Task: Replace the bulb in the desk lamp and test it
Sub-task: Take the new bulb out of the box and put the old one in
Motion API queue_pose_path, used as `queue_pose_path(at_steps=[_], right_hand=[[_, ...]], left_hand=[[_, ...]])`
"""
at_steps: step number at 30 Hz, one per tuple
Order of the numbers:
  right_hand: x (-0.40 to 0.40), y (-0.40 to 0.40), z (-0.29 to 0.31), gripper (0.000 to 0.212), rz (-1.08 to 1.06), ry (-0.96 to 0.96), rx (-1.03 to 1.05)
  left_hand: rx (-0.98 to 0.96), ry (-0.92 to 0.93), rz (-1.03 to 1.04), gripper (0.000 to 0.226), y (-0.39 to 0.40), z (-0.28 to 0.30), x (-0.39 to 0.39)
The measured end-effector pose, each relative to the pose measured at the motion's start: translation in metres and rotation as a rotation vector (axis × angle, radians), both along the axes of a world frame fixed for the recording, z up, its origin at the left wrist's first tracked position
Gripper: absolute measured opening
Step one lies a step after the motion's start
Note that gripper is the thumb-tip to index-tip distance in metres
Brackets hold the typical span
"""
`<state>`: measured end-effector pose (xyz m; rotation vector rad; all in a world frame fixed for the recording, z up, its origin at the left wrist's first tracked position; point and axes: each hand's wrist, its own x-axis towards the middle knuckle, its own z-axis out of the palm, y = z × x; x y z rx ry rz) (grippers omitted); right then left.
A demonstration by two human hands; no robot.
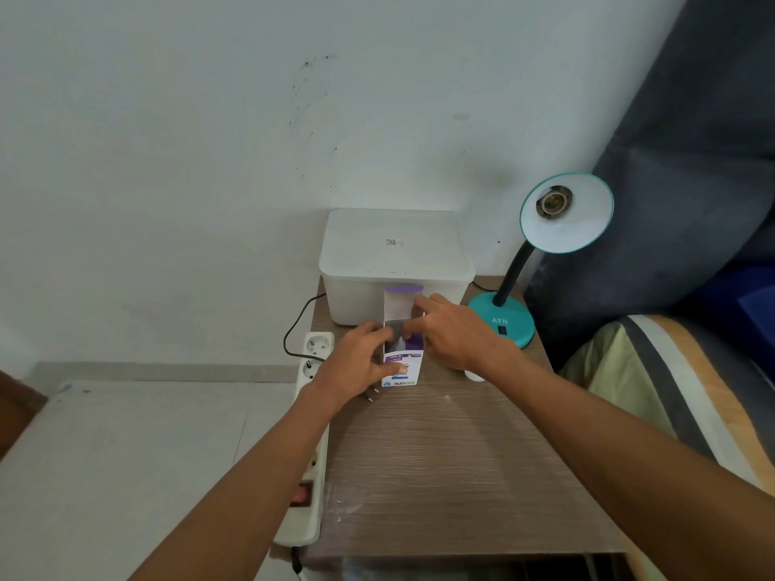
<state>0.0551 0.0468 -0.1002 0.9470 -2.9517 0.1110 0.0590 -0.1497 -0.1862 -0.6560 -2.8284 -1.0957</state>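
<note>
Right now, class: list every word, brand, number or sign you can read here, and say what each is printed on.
"ATN": on the teal desk lamp base.
"ECOLINK": seemingly, upside down on the purple-and-white bulb box that both hands hold; its smaller print is unreadable.
Code label on the white plastic box lid: too small to read.

A white lidded bin point(394, 262) stands at the wooden table's point(453, 475) back, against the wall.

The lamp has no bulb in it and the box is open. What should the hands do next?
Probably the right hand should draw the new bulb out of the white and purple cardboard bulb box while the left hand steadies it: the flap stands open, and the teal desk lamp shows an empty socket.
</note>
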Motion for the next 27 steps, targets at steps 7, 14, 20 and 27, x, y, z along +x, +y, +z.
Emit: queue_pose_path(at_steps=[7,14,20,27], right_hand=[[-0.002,-0.004,0.000,0.035,-0.045,-0.044,0.061],[-0.007,-0.010,0.007,0.033,-0.060,-0.106,0.084],[-0.008,-0.009,0.004,0.038,-0.036,-0.144,0.111],[-0.008,-0.008,0.005,0.026,-0.116,-0.058,-0.080]], left_hand=[[0.011,-0.011,0.008,0.047,0.001,0.000,0.002],[0.116,-0.114,0.048,0.087,0.003,0.003,0.007],[0.136,-0.168,0.068,0.113,0.002,-0.002,0.002],[0.209,-0.205,0.045,0.120,0.002,-0.004,0.000]])
